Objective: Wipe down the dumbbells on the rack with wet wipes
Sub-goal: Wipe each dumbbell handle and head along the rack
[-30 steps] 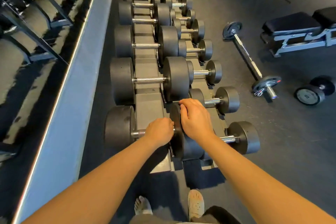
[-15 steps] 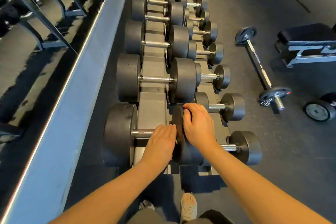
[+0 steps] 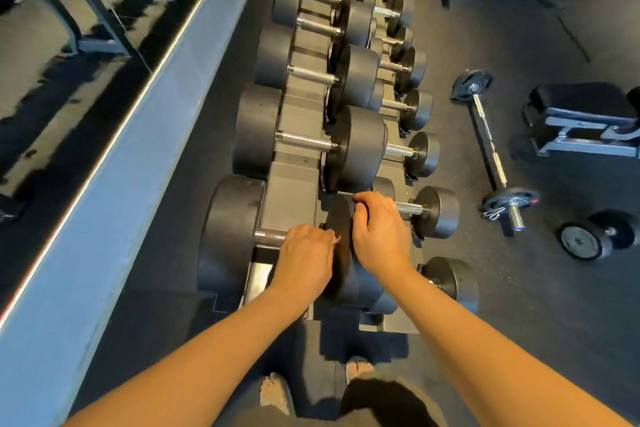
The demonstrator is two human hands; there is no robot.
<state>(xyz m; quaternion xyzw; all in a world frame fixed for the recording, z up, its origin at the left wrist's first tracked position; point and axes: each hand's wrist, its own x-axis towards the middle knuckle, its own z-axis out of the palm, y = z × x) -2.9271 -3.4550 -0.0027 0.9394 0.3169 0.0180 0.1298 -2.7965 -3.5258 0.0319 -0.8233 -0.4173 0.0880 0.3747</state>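
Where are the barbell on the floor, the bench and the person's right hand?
barbell (image 3: pixel 490 146), head view, on its steel shaft.
bench (image 3: pixel 581 100), head view, on its black pad.
right hand (image 3: pixel 379 236), head view, on the back of the hand.

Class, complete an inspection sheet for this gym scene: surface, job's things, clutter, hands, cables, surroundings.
Surface: dark floor; grey rack holds rows of dumbbells.
Job's things: nearest dumbbell sits on the rack; no wipe clearly seen.
Clutter: barbell and loose dumbbell lie on the floor.
Hands: left hand covers the handle, grip hidden; right hand curls fingers over the right head.
Cables: nothing seen.
Surroundings: mirror left, bench right.
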